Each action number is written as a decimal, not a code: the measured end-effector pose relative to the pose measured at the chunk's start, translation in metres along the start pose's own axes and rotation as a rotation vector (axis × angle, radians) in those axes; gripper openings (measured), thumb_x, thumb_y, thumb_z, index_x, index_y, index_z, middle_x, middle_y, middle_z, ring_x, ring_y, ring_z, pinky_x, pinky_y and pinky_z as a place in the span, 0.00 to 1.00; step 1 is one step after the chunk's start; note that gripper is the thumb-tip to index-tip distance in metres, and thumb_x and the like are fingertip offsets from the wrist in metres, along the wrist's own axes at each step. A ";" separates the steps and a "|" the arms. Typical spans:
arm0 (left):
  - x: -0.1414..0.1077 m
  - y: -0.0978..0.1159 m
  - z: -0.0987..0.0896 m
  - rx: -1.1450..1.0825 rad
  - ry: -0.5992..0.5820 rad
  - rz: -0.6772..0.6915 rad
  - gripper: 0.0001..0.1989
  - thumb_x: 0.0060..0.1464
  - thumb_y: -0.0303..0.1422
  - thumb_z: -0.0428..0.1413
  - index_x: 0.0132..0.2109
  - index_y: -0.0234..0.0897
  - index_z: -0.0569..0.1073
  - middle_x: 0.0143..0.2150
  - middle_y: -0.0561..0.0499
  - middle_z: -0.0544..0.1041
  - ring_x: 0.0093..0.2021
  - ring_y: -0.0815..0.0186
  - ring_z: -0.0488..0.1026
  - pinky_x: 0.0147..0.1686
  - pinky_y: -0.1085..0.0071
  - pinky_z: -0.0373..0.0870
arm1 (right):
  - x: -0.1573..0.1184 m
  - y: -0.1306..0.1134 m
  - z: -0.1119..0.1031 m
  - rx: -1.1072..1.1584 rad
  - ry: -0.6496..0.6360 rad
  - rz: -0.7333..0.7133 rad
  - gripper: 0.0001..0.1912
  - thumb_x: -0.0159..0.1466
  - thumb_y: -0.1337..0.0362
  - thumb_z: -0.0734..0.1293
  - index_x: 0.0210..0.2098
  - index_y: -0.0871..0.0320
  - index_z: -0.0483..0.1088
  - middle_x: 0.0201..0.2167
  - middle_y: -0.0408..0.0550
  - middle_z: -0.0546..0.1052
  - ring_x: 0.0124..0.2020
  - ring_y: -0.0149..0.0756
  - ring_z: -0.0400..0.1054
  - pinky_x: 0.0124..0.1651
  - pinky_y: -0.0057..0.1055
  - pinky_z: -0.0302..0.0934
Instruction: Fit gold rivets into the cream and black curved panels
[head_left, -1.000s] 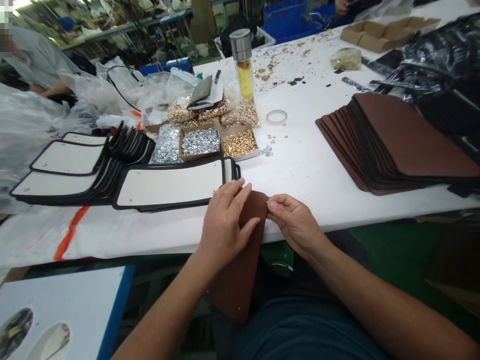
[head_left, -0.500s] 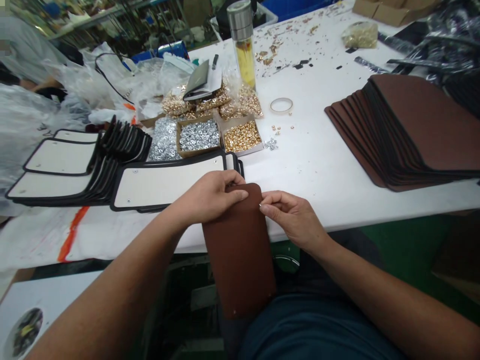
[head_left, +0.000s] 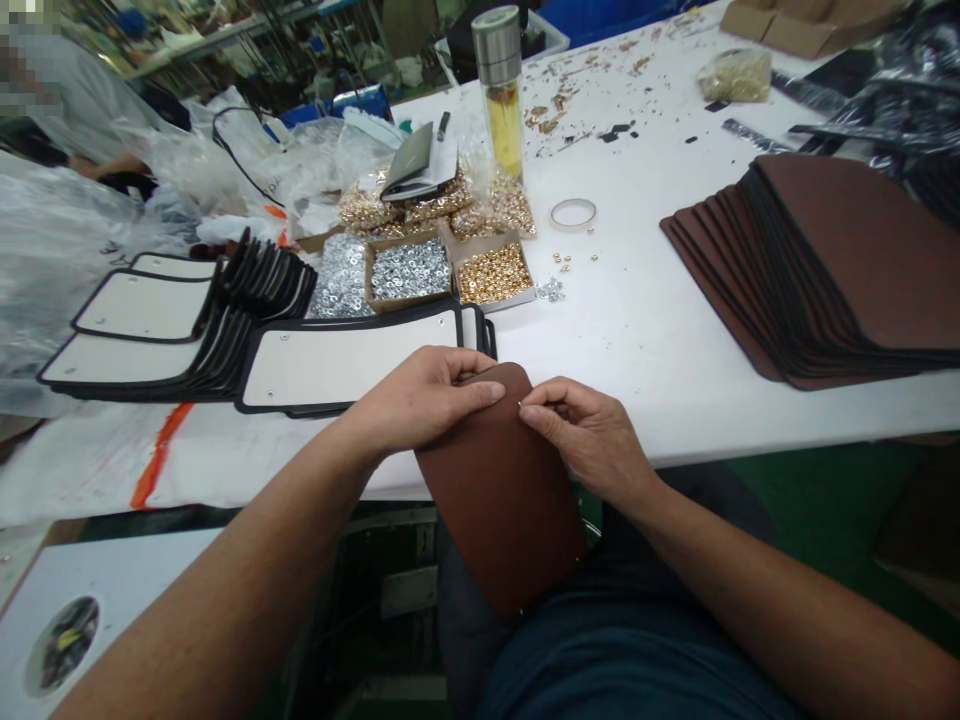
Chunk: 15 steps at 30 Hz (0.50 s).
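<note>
Your left hand's (head_left: pixel 427 395) grip is clamped on the brown panel (head_left: pixel 502 500), thumb on the face, fingers curled behind; panel is center-bottom of frame, smooth, leather-look, round-cornered, slanting down toward your lap. Your right hand's (head_left: pixel 596 435) grip: thumb and index pinched on a tiny shiny piece (head_left: pixel 520 405) at the panel's upper right edge. White worktop (head_left: pixel 637 330): fanned brown stack (head_left: pixel 847 260) at right of frame, pale panels (head_left: pixel 360 355) with black borders left of center, cardboard boxes of silver rings (head_left: pixel 409 268) and gold pieces (head_left: pixel 495 273) above them. Dark scrawl on clear plastic (head_left: pixel 274 185), upper left, unreadable. Versus half a second ago, your panel's lower end has swung right; both holds look the same.
</note>
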<state>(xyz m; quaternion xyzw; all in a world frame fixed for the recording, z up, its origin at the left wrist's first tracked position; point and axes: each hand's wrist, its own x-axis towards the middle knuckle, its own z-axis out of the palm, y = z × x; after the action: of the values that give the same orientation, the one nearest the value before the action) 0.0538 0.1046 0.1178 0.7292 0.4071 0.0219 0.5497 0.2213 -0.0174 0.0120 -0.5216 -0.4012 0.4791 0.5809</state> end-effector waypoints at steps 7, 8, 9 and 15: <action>-0.003 0.002 -0.001 -0.025 -0.039 -0.027 0.12 0.60 0.40 0.63 0.36 0.34 0.78 0.25 0.55 0.75 0.22 0.73 0.67 0.21 0.78 0.58 | 0.001 -0.005 0.004 -0.076 0.014 -0.056 0.06 0.66 0.58 0.74 0.37 0.53 0.79 0.33 0.41 0.80 0.34 0.33 0.71 0.38 0.30 0.63; -0.003 0.003 0.000 -0.036 -0.041 -0.029 0.12 0.60 0.40 0.63 0.37 0.34 0.78 0.25 0.55 0.75 0.22 0.73 0.67 0.21 0.78 0.58 | 0.001 -0.006 0.004 -0.083 0.015 -0.061 0.06 0.66 0.58 0.74 0.37 0.53 0.79 0.34 0.41 0.80 0.34 0.33 0.71 0.39 0.30 0.63; -0.004 0.003 0.001 -0.046 -0.044 -0.031 0.12 0.60 0.40 0.63 0.37 0.34 0.78 0.26 0.55 0.75 0.22 0.73 0.67 0.21 0.78 0.58 | 0.001 -0.007 0.004 -0.095 0.018 -0.069 0.06 0.66 0.58 0.74 0.37 0.53 0.79 0.34 0.41 0.80 0.35 0.33 0.72 0.39 0.30 0.63; -0.010 0.006 0.005 -0.039 -0.008 -0.030 0.13 0.58 0.42 0.63 0.39 0.35 0.80 0.26 0.54 0.76 0.24 0.70 0.69 0.22 0.76 0.59 | -0.002 -0.016 0.003 -0.242 0.037 -0.168 0.04 0.67 0.61 0.72 0.36 0.53 0.79 0.35 0.42 0.80 0.37 0.35 0.72 0.45 0.33 0.66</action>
<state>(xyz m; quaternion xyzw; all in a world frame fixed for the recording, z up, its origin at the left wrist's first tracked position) 0.0530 0.0942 0.1244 0.7124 0.4152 0.0188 0.5655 0.2197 -0.0188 0.0285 -0.5612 -0.4874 0.3675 0.5590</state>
